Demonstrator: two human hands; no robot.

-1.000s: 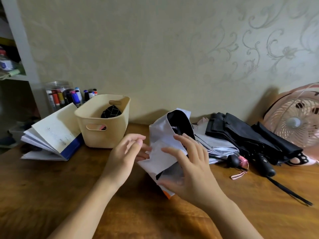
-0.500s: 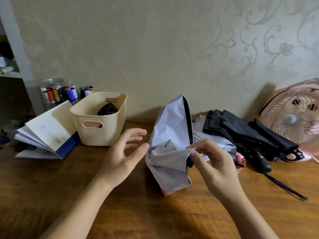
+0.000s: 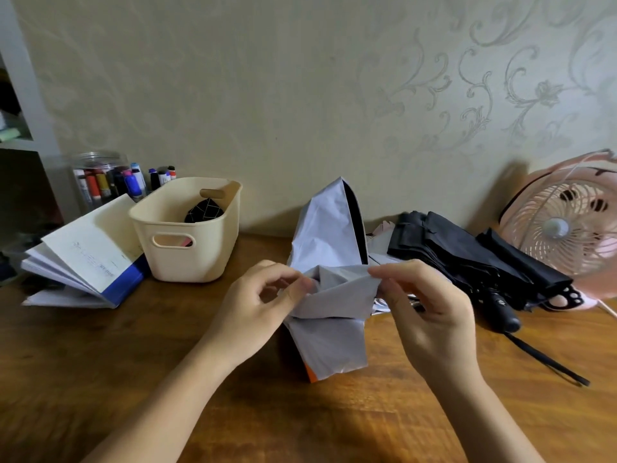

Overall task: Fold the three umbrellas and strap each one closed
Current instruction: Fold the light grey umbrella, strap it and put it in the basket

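Head view: both forearms reach in from the near edge of the table [image 3: 100, 379], hands level; left hand [image 3: 263, 299] pinches one end of a fabric fold on the grey umbrella [image 3: 329, 339], thumb against curled forefinger; right hand [image 3: 430, 315] pinches the other end, remaining fingers loosely curled. Grey umbrella mid-table, one panel pointing up; black umbrella [image 3: 467, 259] lies toward the back right corner.

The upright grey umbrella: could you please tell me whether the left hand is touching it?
Touching. The head view shows the left hand pinching a fold of the grey umbrella, thumb pressed against the fabric.
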